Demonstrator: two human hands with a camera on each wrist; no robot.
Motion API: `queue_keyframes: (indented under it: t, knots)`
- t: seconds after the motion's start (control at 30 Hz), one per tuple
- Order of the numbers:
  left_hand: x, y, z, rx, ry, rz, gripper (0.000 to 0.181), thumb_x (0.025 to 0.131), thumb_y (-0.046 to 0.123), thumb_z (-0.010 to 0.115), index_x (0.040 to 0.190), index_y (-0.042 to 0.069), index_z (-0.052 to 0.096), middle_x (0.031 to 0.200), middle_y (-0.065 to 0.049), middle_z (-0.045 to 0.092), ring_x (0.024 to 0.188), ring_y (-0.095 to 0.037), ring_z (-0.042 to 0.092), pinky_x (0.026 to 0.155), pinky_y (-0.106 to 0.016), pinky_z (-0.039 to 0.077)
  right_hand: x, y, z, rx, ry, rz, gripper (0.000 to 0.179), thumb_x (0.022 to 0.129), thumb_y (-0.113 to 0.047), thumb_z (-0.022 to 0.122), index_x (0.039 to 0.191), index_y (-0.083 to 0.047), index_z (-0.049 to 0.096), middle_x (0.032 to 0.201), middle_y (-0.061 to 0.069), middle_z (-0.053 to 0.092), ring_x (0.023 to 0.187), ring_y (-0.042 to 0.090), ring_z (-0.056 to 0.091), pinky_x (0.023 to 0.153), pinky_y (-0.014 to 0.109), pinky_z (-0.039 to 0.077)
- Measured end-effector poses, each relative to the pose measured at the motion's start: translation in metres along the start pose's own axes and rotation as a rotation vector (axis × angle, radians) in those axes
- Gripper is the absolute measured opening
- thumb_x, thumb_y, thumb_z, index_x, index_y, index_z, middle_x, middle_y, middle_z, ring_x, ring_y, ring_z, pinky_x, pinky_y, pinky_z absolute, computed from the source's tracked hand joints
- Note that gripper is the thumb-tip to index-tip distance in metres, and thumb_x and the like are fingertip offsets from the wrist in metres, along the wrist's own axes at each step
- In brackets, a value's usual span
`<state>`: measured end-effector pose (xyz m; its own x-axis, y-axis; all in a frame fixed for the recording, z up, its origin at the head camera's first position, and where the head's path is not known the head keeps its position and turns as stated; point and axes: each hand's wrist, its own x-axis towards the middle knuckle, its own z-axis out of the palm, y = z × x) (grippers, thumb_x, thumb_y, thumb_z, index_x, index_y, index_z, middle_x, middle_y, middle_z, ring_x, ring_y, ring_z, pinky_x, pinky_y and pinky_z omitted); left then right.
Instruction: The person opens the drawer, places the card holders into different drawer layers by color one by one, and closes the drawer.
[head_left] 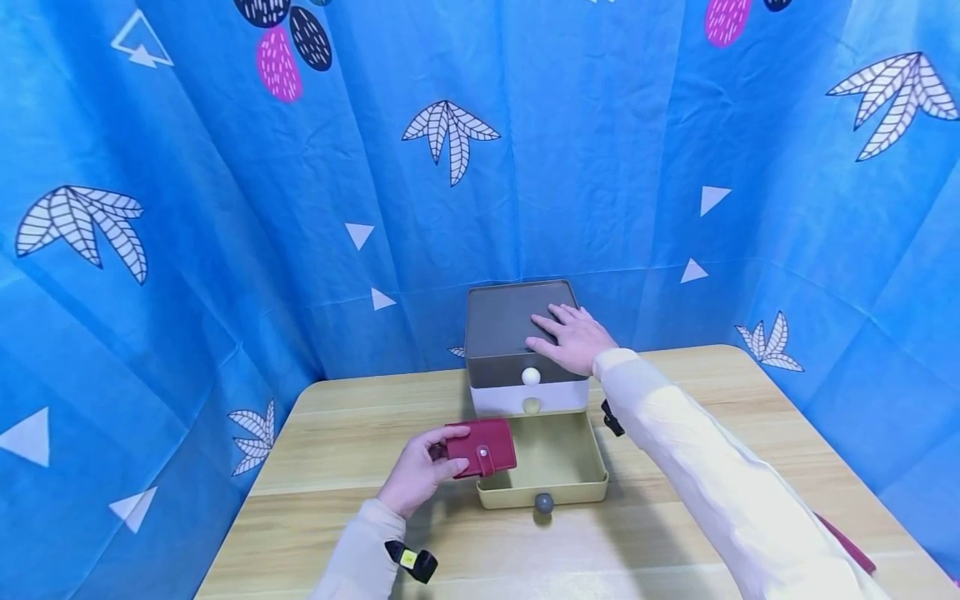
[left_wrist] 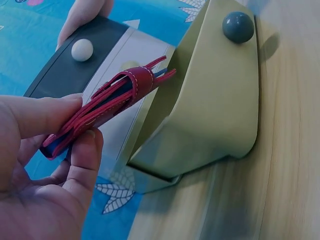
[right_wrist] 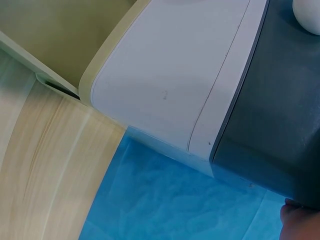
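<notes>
Wooden table (head_left: 337, 433), red wallet (head_left: 483, 447), open drawer (head_left: 558, 479)

A light wooden table (head_left: 337, 492) carries a small drawer unit (head_left: 517, 333), its bottom drawer (head_left: 558, 479) open.

Bright even light, soft shadows, fisheye-bent edges, slight blur in wrist views.

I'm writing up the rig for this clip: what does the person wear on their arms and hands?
Both arms are in long, pale cream sleeves. Each wrist carries a small black strapped-on device; the left wrist device shows a yellow patch, the right wrist device is plain black. The left hand and right hand are bare: no gloves.
</notes>
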<state>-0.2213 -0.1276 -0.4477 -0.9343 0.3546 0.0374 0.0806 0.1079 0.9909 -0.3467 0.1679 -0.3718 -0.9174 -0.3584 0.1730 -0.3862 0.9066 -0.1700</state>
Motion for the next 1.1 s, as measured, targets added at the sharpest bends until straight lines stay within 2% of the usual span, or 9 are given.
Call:
queue_keyframes:
  t: [0.33, 0.5, 0.8, 1.1]
  knots:
    - [0.010, -0.001, 0.016, 0.016, -0.019, -0.003, 0.044, 0.077, -0.003, 0.064, 0.120, 0.000, 0.053, 0.104, -0.023, 0.054, 0.088, -0.026, 0.055, 0.069, -0.032, 0.050, 0.001, 0.002, 0.003, -0.001, 0.009, 0.013, 0.077, 0.078, -0.075, 0.017, 0.139, -0.030, 0.029, 0.145, 0.005, 0.021, 0.133, 0.024, 0.011, 0.106, 0.041, 0.004]
    - [0.015, -0.002, 0.021, 0.062, -0.020, -0.008, 0.043, 0.077, -0.001, 0.065, 0.119, 0.001, 0.054, 0.103, -0.022, 0.056, 0.087, -0.027, 0.055, 0.067, -0.031, 0.050, 0.001, 0.002, 0.003, 0.001, 0.013, 0.005, 0.077, 0.078, -0.075, 0.018, 0.139, -0.029, 0.030, 0.145, 0.007, 0.022, 0.133, 0.026, 0.012, 0.106, 0.043, 0.004]
    - [0.035, -0.021, 0.032, 0.133, 0.002, -0.040, 0.041, 0.076, 0.006, 0.068, 0.116, 0.010, 0.058, 0.104, -0.013, 0.057, 0.087, -0.023, 0.056, 0.069, -0.030, 0.050, 0.002, 0.002, 0.003, 0.007, 0.023, 0.007, 0.076, 0.078, -0.074, 0.017, 0.139, -0.030, 0.030, 0.145, 0.006, 0.022, 0.133, 0.025, 0.013, 0.106, 0.042, 0.005]
    - [0.047, -0.021, 0.048, 0.184, 0.014, -0.065, 0.038, 0.075, 0.007, 0.070, 0.112, 0.012, 0.061, 0.102, -0.010, 0.058, 0.081, -0.018, 0.060, 0.068, -0.029, 0.050, 0.002, 0.001, 0.003, -0.001, 0.013, 0.011, 0.076, 0.079, -0.074, 0.017, 0.139, -0.030, 0.029, 0.145, 0.006, 0.021, 0.133, 0.025, 0.011, 0.106, 0.042, 0.004]
